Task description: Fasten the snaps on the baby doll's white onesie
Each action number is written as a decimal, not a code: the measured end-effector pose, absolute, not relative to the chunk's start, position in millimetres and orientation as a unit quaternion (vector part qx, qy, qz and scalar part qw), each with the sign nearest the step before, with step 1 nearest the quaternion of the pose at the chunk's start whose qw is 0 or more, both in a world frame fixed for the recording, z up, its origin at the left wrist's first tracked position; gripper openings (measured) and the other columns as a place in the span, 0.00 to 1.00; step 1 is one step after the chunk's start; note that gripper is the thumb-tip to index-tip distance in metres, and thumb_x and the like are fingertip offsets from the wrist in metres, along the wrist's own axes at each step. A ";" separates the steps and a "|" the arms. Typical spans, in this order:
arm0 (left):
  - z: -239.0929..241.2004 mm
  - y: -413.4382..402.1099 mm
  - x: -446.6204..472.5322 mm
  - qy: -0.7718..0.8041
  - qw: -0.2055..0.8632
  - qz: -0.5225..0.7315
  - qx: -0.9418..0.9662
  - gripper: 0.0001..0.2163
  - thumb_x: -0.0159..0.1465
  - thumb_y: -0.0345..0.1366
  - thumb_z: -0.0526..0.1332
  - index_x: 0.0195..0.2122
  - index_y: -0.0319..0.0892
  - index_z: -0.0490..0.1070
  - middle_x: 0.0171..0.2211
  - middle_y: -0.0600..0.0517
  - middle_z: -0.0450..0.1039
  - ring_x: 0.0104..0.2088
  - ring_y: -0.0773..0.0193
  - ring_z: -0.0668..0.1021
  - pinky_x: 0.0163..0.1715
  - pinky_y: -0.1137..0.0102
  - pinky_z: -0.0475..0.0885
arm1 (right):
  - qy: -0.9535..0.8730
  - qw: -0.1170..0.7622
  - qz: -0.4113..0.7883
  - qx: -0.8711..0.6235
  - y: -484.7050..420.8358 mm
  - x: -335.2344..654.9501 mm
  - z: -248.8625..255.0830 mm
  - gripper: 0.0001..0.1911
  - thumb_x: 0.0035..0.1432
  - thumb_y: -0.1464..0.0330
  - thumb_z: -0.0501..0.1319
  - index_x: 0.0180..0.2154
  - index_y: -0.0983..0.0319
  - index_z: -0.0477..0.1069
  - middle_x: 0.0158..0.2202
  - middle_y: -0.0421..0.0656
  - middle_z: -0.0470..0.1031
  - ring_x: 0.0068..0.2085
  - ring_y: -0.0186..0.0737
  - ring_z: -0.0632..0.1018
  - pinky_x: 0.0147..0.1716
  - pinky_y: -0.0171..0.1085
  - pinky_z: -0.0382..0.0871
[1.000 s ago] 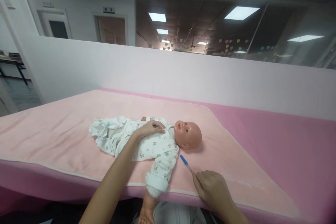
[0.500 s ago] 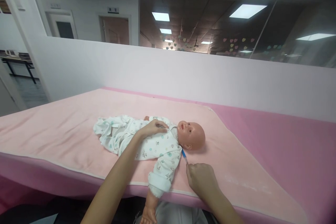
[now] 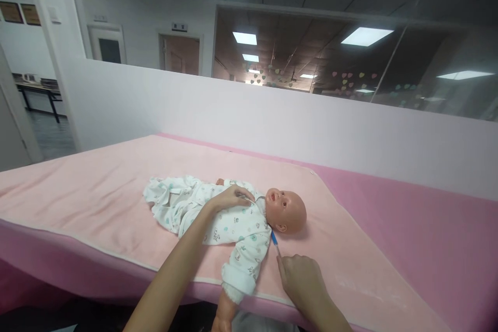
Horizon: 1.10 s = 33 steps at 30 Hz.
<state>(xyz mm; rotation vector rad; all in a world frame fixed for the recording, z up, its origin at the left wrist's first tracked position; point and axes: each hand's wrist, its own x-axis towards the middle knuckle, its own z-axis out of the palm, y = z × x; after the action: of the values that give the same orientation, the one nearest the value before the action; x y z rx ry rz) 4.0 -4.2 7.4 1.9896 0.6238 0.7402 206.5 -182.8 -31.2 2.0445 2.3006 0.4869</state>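
Note:
A baby doll (image 3: 286, 211) lies on its back, its head to the right, dressed in a white printed baby outfit (image 3: 243, 225). Across its chest reaches my left hand (image 3: 232, 198), fingers bent, with the thumb and fingertips closed at the outfit's front near the collar. My right hand (image 3: 303, 277) rests on the near side of the head, closed around a thin stick with a blue end (image 3: 274, 238). The blue end points at the doll's neck and shoulder, by the collar. Its lower part is hidden in my fist, and its exact kind is unclear.
A pale pink blanket (image 3: 112, 187) covers the padded pink surface (image 3: 439, 202) under the doll. One doll arm (image 3: 224, 308) hangs over the near edge. Behind runs a low white wall (image 3: 249, 114) with glass above. A dark-legged table (image 3: 42, 91) stands far left.
The view has tilted up slightly, so everything sits lower in the picture. Both hands keep nearly the same places on and beside the doll.

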 end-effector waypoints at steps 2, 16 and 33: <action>7.6 -4.2 4.5 0.252 0.441 0.295 0.810 0.10 0.51 0.35 0.62 0.34 0.38 0.75 0.36 0.48 0.76 0.40 0.62 0.74 0.41 0.72 0.66 | 0.737 -0.008 0.155 0.658 -180.0 205.0 -21.6 0.18 0.60 0.68 0.47 0.24 0.64 0.71 0.22 0.47 0.73 0.25 0.39 0.75 0.22 0.33 0.52; 2.6 0.4 8.0 0.223 0.515 0.308 0.768 0.10 0.50 0.29 0.57 0.33 0.37 0.73 0.32 0.50 0.75 0.34 0.63 0.74 0.39 0.71 0.66 | 0.715 -0.520 0.016 0.468 -64.6 124.3 -12.8 0.15 0.45 0.79 0.48 0.36 0.61 0.62 0.37 0.44 0.64 0.38 0.38 0.66 0.39 0.37 0.62; 11.3 -12.1 5.7 0.286 0.508 0.341 0.738 0.05 0.49 0.33 0.60 0.25 0.36 0.72 0.22 0.55 0.71 0.27 0.68 0.72 0.32 0.74 0.65 | 0.687 -0.588 -0.015 0.428 -67.2 125.6 -25.6 0.13 0.52 0.79 0.47 0.37 0.61 0.62 0.37 0.44 0.65 0.40 0.38 0.67 0.41 0.37 0.63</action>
<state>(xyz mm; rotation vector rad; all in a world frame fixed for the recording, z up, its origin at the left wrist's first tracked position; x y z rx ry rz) 5.7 -12.1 11.3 1.7784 0.6883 0.8225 125.6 -67.2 -25.6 2.3260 3.7315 -0.0813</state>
